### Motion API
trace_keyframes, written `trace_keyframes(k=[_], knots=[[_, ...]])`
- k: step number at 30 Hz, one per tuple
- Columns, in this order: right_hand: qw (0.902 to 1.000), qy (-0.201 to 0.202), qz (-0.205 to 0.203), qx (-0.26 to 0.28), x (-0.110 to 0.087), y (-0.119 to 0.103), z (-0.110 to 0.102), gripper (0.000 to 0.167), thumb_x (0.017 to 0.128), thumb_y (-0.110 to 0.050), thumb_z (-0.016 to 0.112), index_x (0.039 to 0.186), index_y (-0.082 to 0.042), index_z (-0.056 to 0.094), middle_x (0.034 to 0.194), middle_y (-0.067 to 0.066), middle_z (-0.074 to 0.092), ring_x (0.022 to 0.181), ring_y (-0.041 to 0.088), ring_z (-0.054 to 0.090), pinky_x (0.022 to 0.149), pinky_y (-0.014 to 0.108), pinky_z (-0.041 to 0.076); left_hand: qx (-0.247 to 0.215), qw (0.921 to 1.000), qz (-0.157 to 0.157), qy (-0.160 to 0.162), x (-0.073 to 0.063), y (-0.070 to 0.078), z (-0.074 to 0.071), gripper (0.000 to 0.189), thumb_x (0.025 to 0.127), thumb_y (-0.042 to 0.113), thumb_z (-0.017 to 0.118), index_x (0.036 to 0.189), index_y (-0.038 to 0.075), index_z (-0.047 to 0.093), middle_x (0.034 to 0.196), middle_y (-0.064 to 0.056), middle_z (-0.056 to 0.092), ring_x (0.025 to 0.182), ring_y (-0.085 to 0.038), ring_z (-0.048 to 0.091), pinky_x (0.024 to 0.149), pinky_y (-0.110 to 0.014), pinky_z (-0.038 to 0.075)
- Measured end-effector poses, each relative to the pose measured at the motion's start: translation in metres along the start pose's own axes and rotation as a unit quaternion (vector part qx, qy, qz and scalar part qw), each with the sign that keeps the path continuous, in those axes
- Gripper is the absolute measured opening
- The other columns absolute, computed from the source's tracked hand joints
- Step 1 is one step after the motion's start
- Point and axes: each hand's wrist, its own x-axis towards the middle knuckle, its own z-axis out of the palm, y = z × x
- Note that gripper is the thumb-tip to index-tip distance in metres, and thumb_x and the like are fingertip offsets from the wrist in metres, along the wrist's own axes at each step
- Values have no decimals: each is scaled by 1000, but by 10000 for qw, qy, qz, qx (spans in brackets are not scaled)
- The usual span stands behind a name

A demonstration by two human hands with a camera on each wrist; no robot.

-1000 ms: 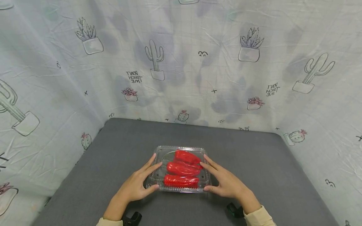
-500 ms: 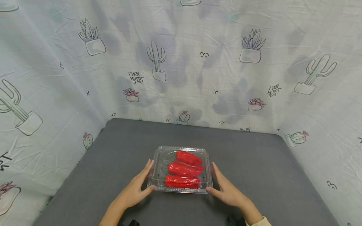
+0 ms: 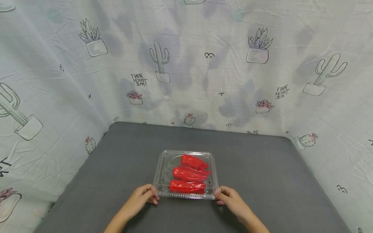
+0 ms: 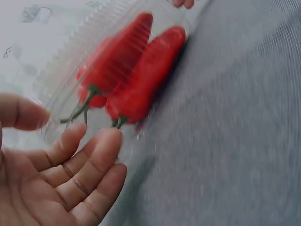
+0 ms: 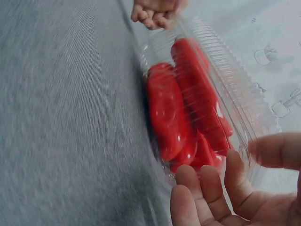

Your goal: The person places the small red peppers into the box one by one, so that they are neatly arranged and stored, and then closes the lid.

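Observation:
A clear plastic clamshell container (image 3: 216, 176) lies on the grey table with several red peppers (image 3: 190, 175) inside. Green stems (image 4: 94, 94) show through its wall in the left wrist view. At the near left corner, my left hand (image 3: 140, 198) pinches the rim, thumb above and fingertips below. My right hand (image 3: 233, 200) does the same at the near right corner. In the right wrist view, thumb and index finger meet at the container's edge while the other fingers curl beneath it.
The grey tabletop (image 3: 134, 149) surrounds the container on all sides. A pale curtain (image 3: 186, 64) printed with cacti hangs behind the table and along both sides.
Both hands have slid from the container's sides toward me to its near corners. Their spread fingers have curled under the rim, with thumbs on top. The container has hardly moved.

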Motion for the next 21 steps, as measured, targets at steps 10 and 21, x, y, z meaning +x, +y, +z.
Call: trace_keyframes(k=[10,21], knots=[[9955,-63,562,761,2,1,5,14,92,-11,50,86,-2,59,79,-2,64,78,11,63,69,25,53,-956,9917,-840,-163,1,5,-1,19,93,10,45,79,5,56,74,-4,65,65,-11,63,67,-29,56],[9963,31,466,723,0,2,5,15,95,-16,53,88,-4,59,82,-1,63,77,10,63,72,25,53,-913,9925,-781,-227,3,7,-5,19,94,12,46,83,2,58,77,-4,65,67,-11,63,68,-29,56]])
